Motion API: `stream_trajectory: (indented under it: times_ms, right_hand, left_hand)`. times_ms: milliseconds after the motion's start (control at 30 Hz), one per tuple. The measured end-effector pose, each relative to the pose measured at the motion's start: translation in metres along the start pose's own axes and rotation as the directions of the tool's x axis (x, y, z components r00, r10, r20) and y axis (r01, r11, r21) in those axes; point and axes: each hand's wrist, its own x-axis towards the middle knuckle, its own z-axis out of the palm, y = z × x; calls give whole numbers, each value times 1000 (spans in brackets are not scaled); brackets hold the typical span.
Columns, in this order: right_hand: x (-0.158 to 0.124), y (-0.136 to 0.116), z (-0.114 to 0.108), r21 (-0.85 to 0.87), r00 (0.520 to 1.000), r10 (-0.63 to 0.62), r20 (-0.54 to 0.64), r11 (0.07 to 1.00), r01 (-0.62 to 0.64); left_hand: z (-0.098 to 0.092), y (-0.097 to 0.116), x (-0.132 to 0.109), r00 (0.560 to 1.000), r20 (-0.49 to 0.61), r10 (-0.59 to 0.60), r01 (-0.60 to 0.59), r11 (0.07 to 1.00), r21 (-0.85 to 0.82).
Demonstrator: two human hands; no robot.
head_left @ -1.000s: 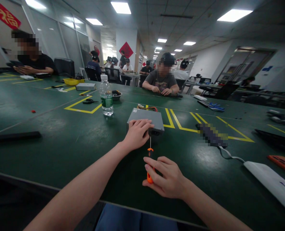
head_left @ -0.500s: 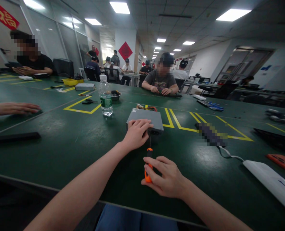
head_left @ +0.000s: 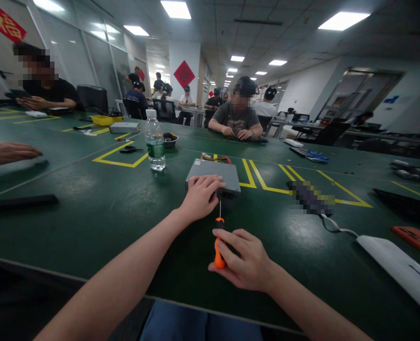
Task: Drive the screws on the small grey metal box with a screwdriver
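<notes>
A grey metal computer power supply (head_left: 213,171) sits on the green table, with bundled coloured wires (head_left: 217,158) behind it. My left hand (head_left: 203,195) lies over its near top edge, fingers bent across the lid and holding it. Below, my right hand (head_left: 243,258) grips the orange and black handle of a screwdriver (head_left: 219,253) between thumb and fingers. The screwdriver's thin shaft points up to the power supply's near face, beside the socket (head_left: 228,193). Its tip is too small to make out, so I cannot tell what it touches.
A water bottle (head_left: 155,142) stands left of the power supply, near a metal bowl (head_left: 170,140). To the right lie a blurred dark item (head_left: 309,196), a white device (head_left: 397,270) and an orange phone (head_left: 415,240). Another person's hand (head_left: 13,152) is at left; a co-worker (head_left: 236,113) sits opposite.
The screwdriver's handle has turned in my right hand, and the fingers have shifted slightly. My left hand stays on the power supply. At left, the other person's hand has drawn back leftward.
</notes>
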Motion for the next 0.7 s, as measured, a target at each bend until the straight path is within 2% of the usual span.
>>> stream_trajectory:
  times_ms: [133,233,367,533,700]
  right_hand:
    - [-2,0,3,54,998,45,-32,998,-44]
    - [0,0,1,90,997,70,15,993,-71]
    - [4,0,-3,21,994,16,107,1000,-18]
    - [1,0,0,24,1000,-8,7,1000,7]
    - [-1,1,2,98,999,48,13,994,-50]
  left_hand:
    - [0,0,0,1000,-7,2,-2,1000,0]
    - [0,0,0,1000,-14,8,-8,1000,4]
    - [1,-1,0,1000,-26,11,-11,1000,10]
    - [3,-2,0,1000,-23,3,-3,1000,21]
    - [2,-3,0,1000,-25,12,-11,1000,27]
